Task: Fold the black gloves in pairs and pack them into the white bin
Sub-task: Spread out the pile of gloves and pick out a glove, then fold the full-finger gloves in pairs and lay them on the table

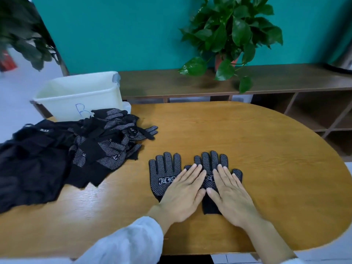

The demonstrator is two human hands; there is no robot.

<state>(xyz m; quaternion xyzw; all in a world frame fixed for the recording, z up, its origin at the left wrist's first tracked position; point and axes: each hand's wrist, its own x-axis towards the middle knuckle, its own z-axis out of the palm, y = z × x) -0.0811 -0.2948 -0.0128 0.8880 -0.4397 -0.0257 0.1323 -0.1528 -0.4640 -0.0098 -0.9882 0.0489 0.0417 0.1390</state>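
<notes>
Two black gloves with white grip dots lie flat side by side on the wooden table, fingers pointing away from me: a left glove (163,171) and a right glove (211,162). My left hand (182,195) lies flat with straight fingers across the gap, covering part of both gloves. My right hand (231,197) presses flat on the right glove, hiding most of its palm. A heap of black gloves (80,147) covers the table's left side. Behind the heap stands the white bin (80,92); its inside looks empty from here.
The oval wooden table (257,159) curves away at right and front. A brown shelf unit (276,82) with a potted plant (228,35) runs behind it along a teal wall. Another plant (22,31) hangs at the far left.
</notes>
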